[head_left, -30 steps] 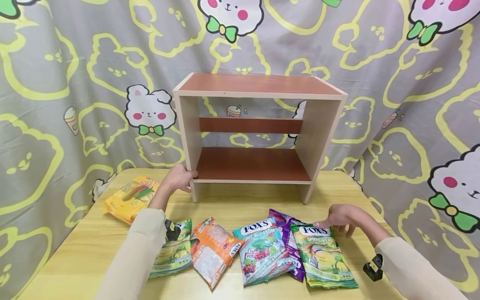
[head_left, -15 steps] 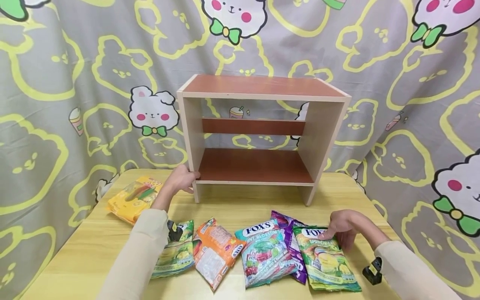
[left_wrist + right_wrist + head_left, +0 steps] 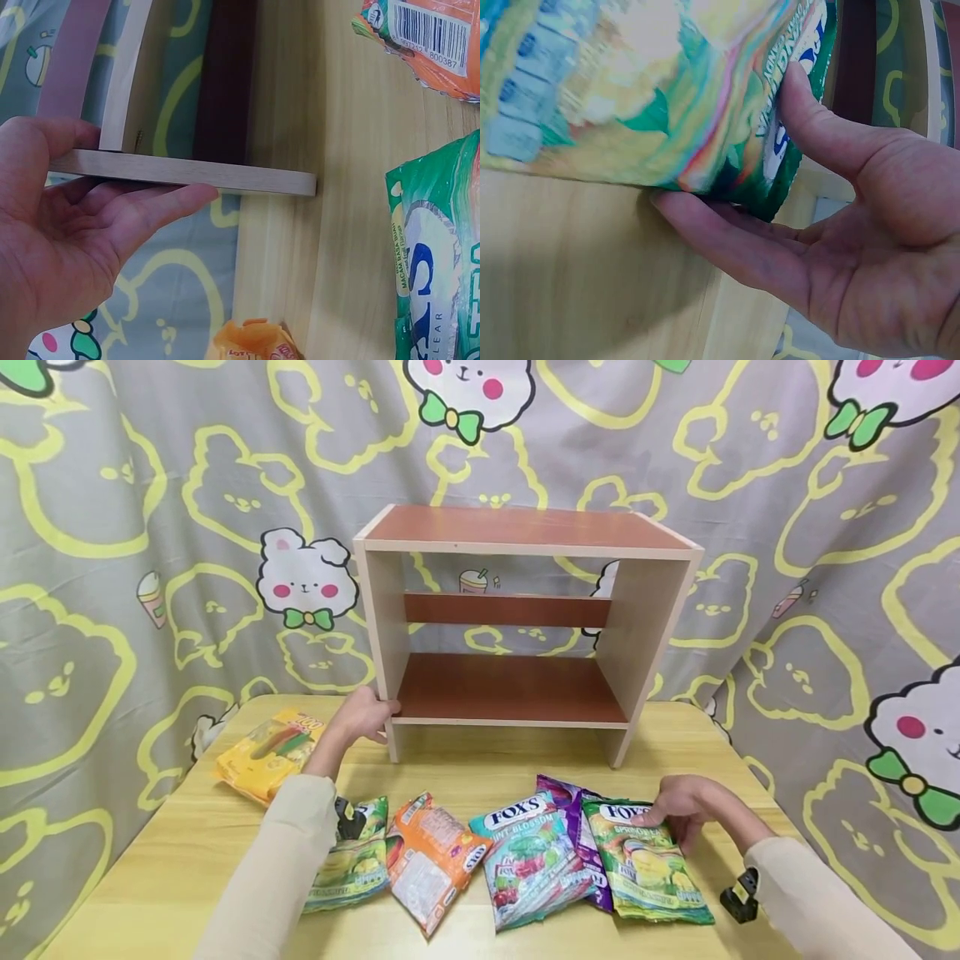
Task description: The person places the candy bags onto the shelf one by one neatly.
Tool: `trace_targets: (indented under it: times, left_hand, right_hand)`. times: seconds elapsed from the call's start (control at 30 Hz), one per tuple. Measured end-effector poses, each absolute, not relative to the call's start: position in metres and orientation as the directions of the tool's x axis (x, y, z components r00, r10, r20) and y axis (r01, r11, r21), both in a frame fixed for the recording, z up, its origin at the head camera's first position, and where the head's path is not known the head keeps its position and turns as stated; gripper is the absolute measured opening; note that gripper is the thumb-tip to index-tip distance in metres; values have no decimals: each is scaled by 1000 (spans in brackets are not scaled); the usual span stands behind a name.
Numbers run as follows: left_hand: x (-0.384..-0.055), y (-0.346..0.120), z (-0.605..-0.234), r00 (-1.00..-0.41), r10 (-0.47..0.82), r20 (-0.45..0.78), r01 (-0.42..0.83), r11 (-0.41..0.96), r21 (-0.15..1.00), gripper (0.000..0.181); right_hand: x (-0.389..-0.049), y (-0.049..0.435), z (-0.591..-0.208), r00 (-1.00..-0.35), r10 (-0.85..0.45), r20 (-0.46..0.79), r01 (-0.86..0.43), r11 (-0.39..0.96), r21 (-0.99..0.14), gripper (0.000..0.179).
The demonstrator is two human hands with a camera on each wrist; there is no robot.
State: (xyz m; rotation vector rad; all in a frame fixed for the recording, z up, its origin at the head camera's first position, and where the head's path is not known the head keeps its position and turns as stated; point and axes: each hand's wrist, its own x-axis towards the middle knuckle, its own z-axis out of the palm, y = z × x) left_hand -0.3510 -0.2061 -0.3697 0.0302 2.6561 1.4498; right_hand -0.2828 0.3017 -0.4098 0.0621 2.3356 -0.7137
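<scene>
- The right hand [image 3: 686, 806] pinches the green FOX'S bag [image 3: 645, 868] at its top corner, at about 1 o'clock on the bag: thumb across the printed front, fingers [image 3: 727, 244] underneath the edge.
- The left hand [image 3: 363, 714] grips the left side panel [image 3: 386, 627] of the shelf unit [image 3: 510, 689], low down, thumb on the inner side and fingers along the outer face.
- From the pinched bag, the purple bag [image 3: 579, 827] lies at 10 o'clock, partly covered by it and by the mint-blue bag [image 3: 528, 864], which sits at 9 o'clock.
- Farther out at 9 o'clock come the orange bag [image 3: 433, 860], back label up, and a second green bag [image 3: 363, 864], partly hidden by the left sleeve [image 3: 258, 881].
- The yellow bag [image 3: 258, 756] rests at 8 o'clock from the left hand.
- The shelf unit stands upright at 12 o'clock from the mint-blue bag, on the same wooden table [image 3: 465, 747].
- Beyond it, a grey curtain [image 3: 225, 510] printed with yellow outlines and white rabbits fills the background.
</scene>
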Motion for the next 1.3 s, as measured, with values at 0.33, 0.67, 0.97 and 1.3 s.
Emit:
trace_targets:
  times: [0.33, 0.67, 0.97, 1.3]
  left_hand:
    - [-351, -203, -367, -993, 80, -85, -29, 539, 842, 50]
    - [-352, -203, -369, -993, 77, -94, -38, 538, 842, 48]
    - [-353, -204, -371, -993, 78, -86, -31, 536, 844, 49]
    - [-352, -207, -372, -993, 75, -87, -33, 536, 843, 50]
  right_hand:
    - [-297, 299, -411, -845, -108, -524, 196, 849, -491, 57]
    - [-304, 299, -418, -886, -63, -460, 201, 841, -503, 56]
    - [-300, 298, -418, -849, -49, -527, 252, 838, -485, 55]
    - [-293, 293, -405, -820, -132, -557, 220, 825, -520, 57]
